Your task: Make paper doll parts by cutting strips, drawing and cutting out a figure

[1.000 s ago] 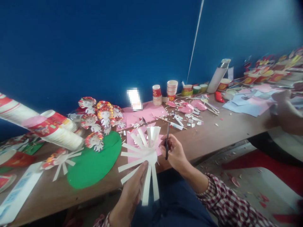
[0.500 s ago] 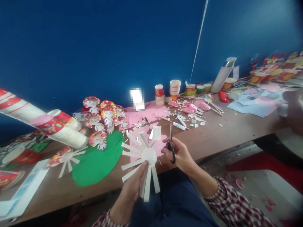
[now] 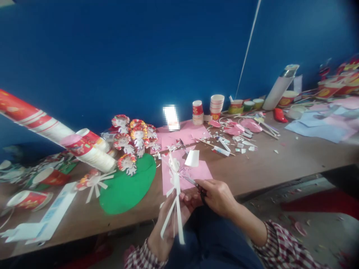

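A white paper cup cut into long strips is seen nearly edge-on above the table's front edge. My left hand is closed on it from below, with strips hanging past the fingers. My right hand grips dark-handled scissors, whose blades point left toward the strips; whether they touch is unclear. Behind the strips lie pink paper sheets and a small white paper piece. To the left is a green paper shape.
Decorated paper figures stand behind the green shape. A long slanted stack of cups reaches in from the left. Cup stacks, paper scraps, a bottle and blue paper lie toward the right.
The cut cup has turned from facing me to edge-on. My right hand has moved lower, and the scissors now point left instead of up. The view has shifted slightly.
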`<state>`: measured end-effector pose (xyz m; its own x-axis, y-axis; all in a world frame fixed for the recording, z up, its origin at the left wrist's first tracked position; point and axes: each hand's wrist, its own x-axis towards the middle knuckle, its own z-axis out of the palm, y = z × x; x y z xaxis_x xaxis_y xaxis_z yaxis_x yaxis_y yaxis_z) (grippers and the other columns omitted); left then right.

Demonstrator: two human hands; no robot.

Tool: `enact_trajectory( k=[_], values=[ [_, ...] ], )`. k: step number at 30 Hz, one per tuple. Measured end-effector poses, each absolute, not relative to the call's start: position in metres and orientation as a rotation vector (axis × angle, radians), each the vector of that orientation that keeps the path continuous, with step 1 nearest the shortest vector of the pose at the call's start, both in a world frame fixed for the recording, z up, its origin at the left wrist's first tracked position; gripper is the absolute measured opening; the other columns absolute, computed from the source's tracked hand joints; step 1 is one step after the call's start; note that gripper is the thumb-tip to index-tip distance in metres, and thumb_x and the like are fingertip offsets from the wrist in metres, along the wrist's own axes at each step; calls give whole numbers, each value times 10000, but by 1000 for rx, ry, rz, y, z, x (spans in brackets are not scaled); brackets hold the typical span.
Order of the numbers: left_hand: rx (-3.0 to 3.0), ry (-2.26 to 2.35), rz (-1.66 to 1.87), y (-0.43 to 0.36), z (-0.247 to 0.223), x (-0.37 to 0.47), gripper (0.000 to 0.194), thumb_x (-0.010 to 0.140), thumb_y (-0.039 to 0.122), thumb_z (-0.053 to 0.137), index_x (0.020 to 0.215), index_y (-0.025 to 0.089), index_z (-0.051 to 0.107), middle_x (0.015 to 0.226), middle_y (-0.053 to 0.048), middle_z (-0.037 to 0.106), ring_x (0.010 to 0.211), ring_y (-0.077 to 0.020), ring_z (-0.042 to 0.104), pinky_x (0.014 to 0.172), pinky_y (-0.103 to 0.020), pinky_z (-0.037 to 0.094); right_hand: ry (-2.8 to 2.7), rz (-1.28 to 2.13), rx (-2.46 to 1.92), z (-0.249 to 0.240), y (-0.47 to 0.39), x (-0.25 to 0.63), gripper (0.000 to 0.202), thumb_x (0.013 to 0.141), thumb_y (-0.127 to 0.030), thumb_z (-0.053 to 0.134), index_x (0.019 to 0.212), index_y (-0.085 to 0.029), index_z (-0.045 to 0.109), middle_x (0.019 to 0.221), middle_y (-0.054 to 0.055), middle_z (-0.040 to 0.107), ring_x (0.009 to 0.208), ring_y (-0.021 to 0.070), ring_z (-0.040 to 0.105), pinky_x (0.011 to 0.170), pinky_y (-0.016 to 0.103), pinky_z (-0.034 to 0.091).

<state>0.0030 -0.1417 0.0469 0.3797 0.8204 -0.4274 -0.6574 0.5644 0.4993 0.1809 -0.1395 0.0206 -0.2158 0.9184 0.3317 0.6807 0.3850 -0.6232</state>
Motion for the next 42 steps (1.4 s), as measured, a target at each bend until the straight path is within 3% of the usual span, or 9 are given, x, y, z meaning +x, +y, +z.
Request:
enact_trajectory(
  k=[4, 12, 32, 42],
  values=[
    [179, 574, 969, -141, 49, 6, 235, 699, 286, 798, 642, 151, 615, 627, 1, 586, 640, -122, 591, 760, -309, 548, -2000, 432, -1413, 24, -137, 178, 513, 723, -68, 564, 1186, -264, 665, 927, 51, 752, 783, 191, 688, 694, 242, 477],
    [72, 514, 872, -145, 42, 0, 186, 697, 225, 813, 730, 139, 652, 715, -9, 601, 690, -90, 581, 554, -146, 475, -2029, 449, -1382, 23, -137, 179, 428, 747, -104, 575, 1132, -256, 683, 867, 40, 758, 739, 180, 689, 636, 227, 429],
    [34, 506, 862, -150, 41, 5, 175, 704, 185, 796, 746, 132, 634, 733, -10, 575, 659, -78, 556, 542, -147, 469, -2069, 271, -1239, 15, -137, 177, 236, 760, -87, 518, 905, -189, 674, 685, 23, 717, 609, 153, 654, 572, 231, 386],
    [-10, 461, 896, -148, 32, -4, 97, 770, 169, 741, 779, 134, 651, 772, -30, 613, 749, -112, 590, 571, -160, 488, -1984, 286, -1286, 14, -136, 176, 423, 708, -72, 560, 1099, -202, 655, 857, 54, 738, 741, 177, 673, 663, 236, 456]
  ],
)
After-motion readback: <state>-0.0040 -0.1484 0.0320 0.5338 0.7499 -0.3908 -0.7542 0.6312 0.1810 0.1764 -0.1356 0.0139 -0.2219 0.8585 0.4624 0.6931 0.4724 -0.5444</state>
